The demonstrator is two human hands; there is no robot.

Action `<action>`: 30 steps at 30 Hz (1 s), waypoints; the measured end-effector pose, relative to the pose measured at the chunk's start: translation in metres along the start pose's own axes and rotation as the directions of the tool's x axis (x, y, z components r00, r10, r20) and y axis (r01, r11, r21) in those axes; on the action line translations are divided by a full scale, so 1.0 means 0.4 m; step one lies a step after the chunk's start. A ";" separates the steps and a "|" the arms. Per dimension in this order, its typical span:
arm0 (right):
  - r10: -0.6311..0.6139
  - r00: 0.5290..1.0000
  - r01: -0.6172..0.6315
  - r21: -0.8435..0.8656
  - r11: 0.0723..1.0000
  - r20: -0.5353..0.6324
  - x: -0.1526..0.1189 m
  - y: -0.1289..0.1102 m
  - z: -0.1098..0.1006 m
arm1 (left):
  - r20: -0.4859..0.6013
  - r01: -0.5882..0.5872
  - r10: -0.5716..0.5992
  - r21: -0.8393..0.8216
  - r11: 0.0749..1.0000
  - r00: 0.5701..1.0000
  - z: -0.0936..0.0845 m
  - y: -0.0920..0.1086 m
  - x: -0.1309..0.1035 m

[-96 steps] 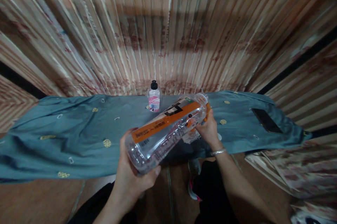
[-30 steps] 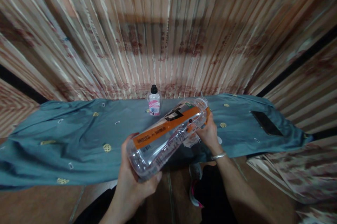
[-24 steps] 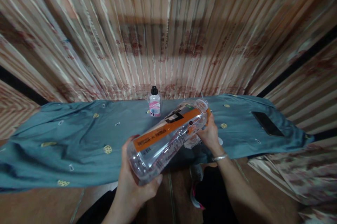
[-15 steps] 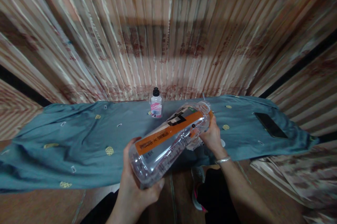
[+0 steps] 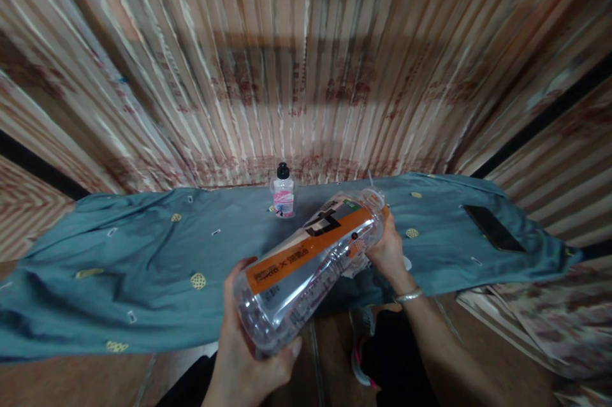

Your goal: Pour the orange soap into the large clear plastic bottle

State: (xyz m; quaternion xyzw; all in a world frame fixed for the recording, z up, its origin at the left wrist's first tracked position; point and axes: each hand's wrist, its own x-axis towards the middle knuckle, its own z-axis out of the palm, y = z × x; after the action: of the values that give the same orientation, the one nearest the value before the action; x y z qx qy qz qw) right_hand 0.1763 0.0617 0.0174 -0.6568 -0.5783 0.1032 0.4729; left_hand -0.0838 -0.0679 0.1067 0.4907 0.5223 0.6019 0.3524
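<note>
A large clear plastic bottle (image 5: 306, 260) with an orange and grey label is held aslant between my two hands, above the cloth. Its base points toward me at the lower left, and its neck lies at the upper right. My left hand (image 5: 255, 349) wraps round the base, thumb underneath. Near the neck, my right hand (image 5: 388, 251) grips the far end; its fingers are largely hidden behind the bottle. Something crumpled and whitish (image 5: 356, 265) shows just below the bottle by my right hand; I cannot make out what it is.
A small bottle (image 5: 284, 196) with a black cap and pink label stands upright toward the back. A dark phone (image 5: 492, 228) lies at the right on the blue-green cloth (image 5: 157, 247). Striped curtains (image 5: 296, 75) hang behind and at both sides.
The view has shifted slightly. Both hands keep their hold on the large bottle, which sits almost as before, a touch lower in view.
</note>
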 end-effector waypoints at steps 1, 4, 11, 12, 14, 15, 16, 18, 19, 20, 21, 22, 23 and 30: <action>-0.005 1.000 0.005 0.000 1.000 -0.006 -0.001 0.000 0.001 | -0.007 -0.004 0.004 0.009 1.000 1.000 0.000 0.000 0.000; -0.012 1.000 0.012 0.005 1.000 -0.020 -0.003 -0.001 0.003 | -0.017 0.004 -0.004 0.017 1.000 1.000 0.000 0.003 -0.002; 0.016 1.000 -0.016 0.002 1.000 -0.015 -0.002 -0.005 0.002 | -0.011 -0.017 0.016 -0.014 1.000 1.000 0.008 0.011 -0.003; 0.016 1.000 -0.016 0.000 1.000 -0.014 -0.002 -0.005 0.001 | -0.012 -0.019 0.019 -0.012 1.000 1.000 0.008 0.011 -0.003; 0.014 1.000 -0.014 -0.002 1.000 -0.012 -0.002 -0.002 0.001 | -0.016 -0.020 0.020 0.000 1.000 1.000 0.007 0.011 -0.002; 0.014 1.000 -0.014 -0.003 1.000 -0.012 -0.002 0.000 0.002 | -0.018 -0.017 0.017 0.010 1.000 1.000 0.006 0.011 -0.001; 0.013 1.000 -0.014 -0.005 1.000 -0.011 -0.002 0.002 0.002 | -0.018 -0.012 0.012 0.020 1.000 1.000 0.004 0.011 -0.001; 0.009 1.000 -0.009 -0.013 1.000 -0.016 -0.002 0.007 0.004 | -0.016 -0.001 0.001 0.030 1.000 1.000 0.001 0.009 0.000; 0.003 1.000 -0.004 -0.018 1.000 -0.020 -0.002 0.009 0.005 | -0.014 0.003 -0.002 0.031 1.000 1.000 -0.001 0.007 0.000; -0.005 1.000 0.005 -0.023 1.000 -0.023 -0.002 0.010 0.005 | -0.013 0.003 -0.003 0.028 1.000 1.000 -0.003 0.005 0.000; -0.014 1.000 0.013 -0.025 1.000 -0.024 -0.002 0.011 0.006 | -0.012 0.001 -0.001 0.024 1.000 1.000 -0.004 0.003 0.000; -0.020 1.000 0.019 -0.026 0.999 -0.024 -0.002 0.011 0.006 | -0.012 -0.001 0.002 0.017 1.000 1.000 -0.005 0.001 0.000; -0.021 1.000 0.021 -0.025 0.999 -0.023 -0.002 0.010 0.005 | -0.011 -0.003 0.003 0.008 1.000 1.000 -0.005 -0.001 0.000; 0.023 1.000 -0.023 -0.001 1.000 -0.013 -0.002 -0.011 -0.001 | -0.015 -0.025 0.024 -0.019 1.000 1.000 0.002 0.007 0.002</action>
State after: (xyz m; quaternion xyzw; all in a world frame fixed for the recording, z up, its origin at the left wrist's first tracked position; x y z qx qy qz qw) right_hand 0.1734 0.0604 0.0206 -0.6644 -0.5677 0.1040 0.4748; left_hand -0.0829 -0.0676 0.1096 0.4893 0.5131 0.6146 0.3457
